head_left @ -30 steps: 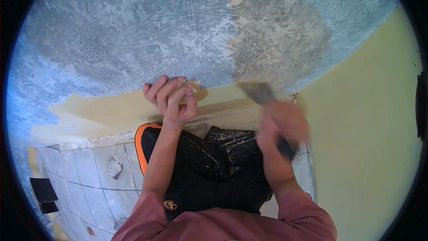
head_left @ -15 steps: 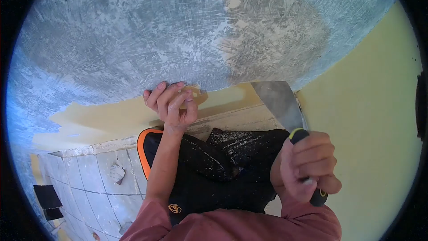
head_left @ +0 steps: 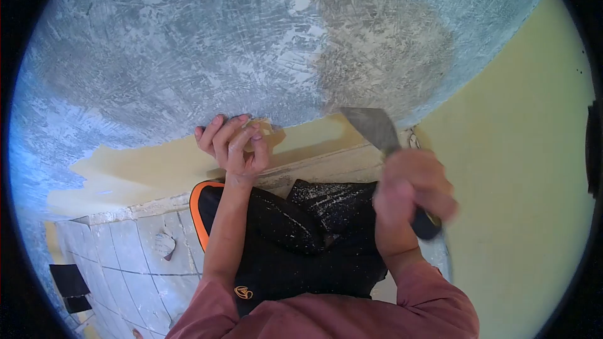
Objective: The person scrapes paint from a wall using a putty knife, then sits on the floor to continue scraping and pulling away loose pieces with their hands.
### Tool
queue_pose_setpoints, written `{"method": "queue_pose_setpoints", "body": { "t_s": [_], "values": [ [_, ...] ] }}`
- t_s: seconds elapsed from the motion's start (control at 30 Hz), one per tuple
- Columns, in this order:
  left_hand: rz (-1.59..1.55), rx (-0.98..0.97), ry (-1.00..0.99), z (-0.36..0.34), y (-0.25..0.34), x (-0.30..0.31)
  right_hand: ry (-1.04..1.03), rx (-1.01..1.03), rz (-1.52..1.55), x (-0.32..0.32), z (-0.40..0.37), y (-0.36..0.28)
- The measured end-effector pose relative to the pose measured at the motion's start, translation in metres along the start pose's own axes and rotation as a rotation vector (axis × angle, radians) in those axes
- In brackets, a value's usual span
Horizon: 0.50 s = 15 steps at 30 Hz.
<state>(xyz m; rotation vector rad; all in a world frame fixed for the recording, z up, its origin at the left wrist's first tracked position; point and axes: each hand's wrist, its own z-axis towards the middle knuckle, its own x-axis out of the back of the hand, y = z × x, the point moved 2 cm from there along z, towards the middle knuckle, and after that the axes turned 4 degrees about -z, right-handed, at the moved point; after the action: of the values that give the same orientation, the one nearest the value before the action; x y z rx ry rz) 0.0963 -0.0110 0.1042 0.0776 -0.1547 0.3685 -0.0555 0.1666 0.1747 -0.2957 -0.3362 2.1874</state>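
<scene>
- two hands up at a wall: r hand (head_left: 411, 188) is wrapped tight round the scraper (head_left: 372, 127), fist closed on its handle; the hand is motion-blurred.
- scraper: flat, wide metal blade, dull grey w/ pale smears, widest at the far end & narrowing toward the fist. blade is tilted, tip pointing up-left.
- its black handle end (head_left: 428, 226) sticks out below the fist. only the butt shows; the rest is hidden in the grip.
- blade tip sits at the line where the grey scraped wall (head_left: 188, 44) meets the leftover yellow paint strip (head_left: 144, 166), close to the corner w/ the yellow side wall (head_left: 521, 169). can't tell if the edge is touching the surface.
- l hand (head_left: 232, 147) is left of the scraper, well apart from it. fingers bent & bunched together, tips on the wall at the top edge of the yellow strip. can't tell if they pinch anything.
- scraped wall: blue-grey, covered in crosshatched scratch marks, w/ a browner patch above the blade & small whitish chips.
- below the hands: pale base band (head_left: 320, 166), then black trousers (head_left: 295, 238) w/ orange trim, dusted w/ white flecks.
- dusty grey floor tiles (head_left: 125, 257) lower left; maroon sleeves (head_left: 326, 317) at the bottom edge.
</scene>
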Motion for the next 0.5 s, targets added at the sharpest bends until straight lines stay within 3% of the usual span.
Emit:
{"method": "queue_pose_setpoints", "body": {
  "t_s": [0.03,0.07,0.1,0.17,0.2,0.23,0.3,0.33,0.37,0.43,0.47,0.5],
  "values": [
    [0.004,0.002,0.002,-0.001,-0.001,0.000,0.085,0.073,-0.014,0.005,0.002,-0.009],
    [0.010,0.006,0.007,0.000,-0.001,-0.001,0.173,0.142,0.322,0.007,0.003,-0.012],
    [0.011,0.003,0.012,0.001,-0.001,-0.001,0.166,0.141,0.325,0.011,0.008,-0.013],
    [0.007,0.002,0.019,0.001,0.002,-0.002,-0.645,-0.187,-0.352,0.005,0.019,-0.010],
    [0.000,0.005,0.015,0.000,0.001,-0.001,0.003,-0.074,0.029,-0.022,0.001,0.011],
    [-0.004,0.004,0.013,0.000,0.000,-0.001,0.008,-0.073,0.028,-0.008,0.000,0.007],
    [-0.003,-0.002,0.009,0.001,-0.001,-0.001,-0.272,-0.115,-0.109,0.009,0.019,-0.017],
    [-0.001,0.002,0.008,0.000,0.000,0.000,0.216,0.072,0.202,0.003,-0.006,-0.017],
    [0.002,0.012,0.004,0.000,0.000,0.001,0.208,0.065,0.202,0.013,-0.014,-0.024],
    [0.002,0.014,0.005,0.001,0.001,0.000,-0.419,-0.752,-0.999,0.035,-0.032,-0.021],
    [-0.001,0.014,0.005,0.000,0.001,0.000,-0.418,-0.753,-1.001,0.022,-0.034,0.000],
    [-0.003,0.012,0.013,0.000,0.002,0.000,-0.182,-0.407,-0.534,-0.006,-0.029,0.031]
  ]
}}
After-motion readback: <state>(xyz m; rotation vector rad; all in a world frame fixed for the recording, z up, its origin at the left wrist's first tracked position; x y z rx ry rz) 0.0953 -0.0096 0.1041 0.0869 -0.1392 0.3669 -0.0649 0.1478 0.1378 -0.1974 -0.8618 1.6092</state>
